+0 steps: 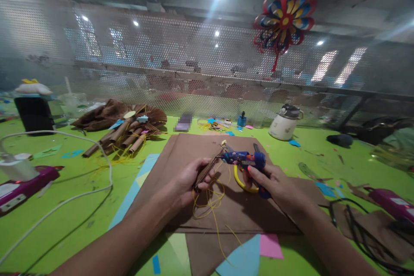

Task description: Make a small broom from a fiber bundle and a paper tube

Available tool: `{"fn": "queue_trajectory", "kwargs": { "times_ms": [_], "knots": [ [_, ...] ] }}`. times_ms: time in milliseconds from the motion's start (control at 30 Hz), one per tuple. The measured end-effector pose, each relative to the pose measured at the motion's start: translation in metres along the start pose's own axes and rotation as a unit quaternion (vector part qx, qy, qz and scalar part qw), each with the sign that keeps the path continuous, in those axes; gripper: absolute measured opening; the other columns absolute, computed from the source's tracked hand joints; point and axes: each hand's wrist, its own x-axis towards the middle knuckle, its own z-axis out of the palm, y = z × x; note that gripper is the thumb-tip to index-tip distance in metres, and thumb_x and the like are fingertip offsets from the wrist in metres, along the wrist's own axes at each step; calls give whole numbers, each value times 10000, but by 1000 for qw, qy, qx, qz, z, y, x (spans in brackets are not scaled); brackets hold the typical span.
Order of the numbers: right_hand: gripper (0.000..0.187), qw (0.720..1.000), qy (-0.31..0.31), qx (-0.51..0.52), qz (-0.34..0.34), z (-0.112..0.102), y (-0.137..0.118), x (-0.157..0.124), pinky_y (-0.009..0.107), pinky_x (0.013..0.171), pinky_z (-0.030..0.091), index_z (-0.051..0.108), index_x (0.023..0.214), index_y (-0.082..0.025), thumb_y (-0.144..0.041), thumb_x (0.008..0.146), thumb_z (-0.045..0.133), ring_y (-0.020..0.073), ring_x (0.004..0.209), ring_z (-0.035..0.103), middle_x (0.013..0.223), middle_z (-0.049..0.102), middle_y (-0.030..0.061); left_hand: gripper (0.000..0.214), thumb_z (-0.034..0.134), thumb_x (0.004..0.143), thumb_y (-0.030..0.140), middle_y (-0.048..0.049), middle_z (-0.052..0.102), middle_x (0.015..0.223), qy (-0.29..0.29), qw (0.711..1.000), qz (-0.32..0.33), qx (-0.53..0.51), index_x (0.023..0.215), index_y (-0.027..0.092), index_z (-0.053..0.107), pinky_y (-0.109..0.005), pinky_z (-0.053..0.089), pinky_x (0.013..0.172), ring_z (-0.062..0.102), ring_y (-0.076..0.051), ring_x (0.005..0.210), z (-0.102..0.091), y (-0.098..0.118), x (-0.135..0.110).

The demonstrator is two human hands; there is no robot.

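My right hand (270,181) is wrapped round the handle of a dark blue glue gun (244,159), which points left. Its nozzle meets or nearly meets the upper end of a brown paper roll (207,173). My left hand (194,179) grips that roll, holding it tilted above the sheets. Loose yellow string (223,196) trails from the roll down onto the brown paper sheets (181,148). A yellow ring (239,181), perhaps tape or a handle, shows below the glue gun; part of it is hidden by my right hand.
Brown paper rolls and a folded fan (152,116) lie at the back left. A white jug (283,125) stands back right. Purple power strips (393,202) and black cables lie right; a white cable (110,168) loops left. Blue and pink paper (271,246) sits in front. A pinwheel (285,20) hangs above.
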Motion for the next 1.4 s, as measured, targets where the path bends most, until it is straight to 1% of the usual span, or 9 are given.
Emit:
{"fn": "queue_trajectory", "kwargs": {
  "times_ms": [133, 400, 633, 800, 967, 1067, 1200, 1300, 1400],
  "knots": [
    [430, 1000, -2, -2, -5, 2, -1, 0, 262, 597, 386, 567, 727, -153, -548, 861, 462, 155, 656, 499, 698, 549, 37, 142, 463, 808, 180, 1, 496, 545, -4, 1000, -2, 10, 738, 112, 566, -111, 213, 305, 342, -27, 369, -1, -1, 1],
    [393, 998, -66, -16, -20, 10, -10, -7, 267, 599, 380, 587, 734, -153, -508, 863, 480, 159, 670, 506, 706, 573, 46, 145, 477, 801, 180, -1, 479, 521, -7, 1000, 7, 3, 696, 113, 551, -110, 211, 315, 369, -37, 403, -3, 0, 2],
    [388, 999, -44, 26, 3, 7, -3, -3, 256, 565, 384, 577, 755, -150, -513, 861, 488, 149, 627, 504, 666, 562, 37, 159, 502, 805, 215, -3, 517, 552, -6, 1000, 9, 7, 700, 110, 559, -113, 232, 315, 346, -24, 381, -3, 1, 4],
    [380, 999, -18, 41, -10, 3, -3, -4, 255, 607, 401, 586, 755, -150, -502, 865, 493, 156, 678, 536, 717, 584, 40, 151, 511, 796, 221, 7, 510, 531, 31, 999, -22, -8, 682, 125, 542, -112, 242, 321, 350, -21, 360, 0, 2, 1],
    [387, 994, 93, -49, -12, -10, 12, 5, 272, 641, 405, 621, 807, -159, -521, 855, 492, 175, 705, 550, 760, 617, 36, 174, 497, 786, 247, -2, 532, 546, 64, 998, -16, 19, 656, 139, 537, -135, 235, 310, 355, -27, 346, 6, 2, -4],
    [362, 967, 168, -191, -4, -20, 29, 17, 299, 670, 420, 647, 924, -164, -493, 799, 565, 209, 749, 569, 815, 631, 54, 226, 494, 788, 285, -3, 507, 519, 63, 997, -18, 46, 626, 135, 543, -147, 224, 313, 340, -30, 347, 7, 1, -3],
    [306, 923, 141, -357, -4, -32, 55, 30, 346, 751, 430, 679, 952, -131, -343, 739, 623, 255, 852, 579, 911, 642, 120, 202, 505, 803, 290, 2, 513, 538, 62, 992, 41, 101, 721, 126, 592, -137, 224, 339, 363, -32, 390, 6, -2, -1],
    [301, 919, 118, -376, -11, -34, 66, 33, 374, 815, 428, 688, 952, -133, -337, 742, 619, 264, 906, 577, 948, 654, 131, 157, 552, 794, 285, 4, 518, 567, 49, 984, 94, 146, 759, 136, 587, -133, 228, 357, 400, -41, 438, 7, -3, -3],
    [266, 924, 172, -337, -46, -28, 58, 31, 392, 856, 420, 683, 910, -157, -362, 786, 568, 261, 932, 567, 953, 655, 120, 154, 558, 807, 284, 5, 518, 592, 20, 977, 118, 174, 741, 146, 548, -136, 209, 353, 379, -35, 433, 9, -4, -5]
  ]
}}
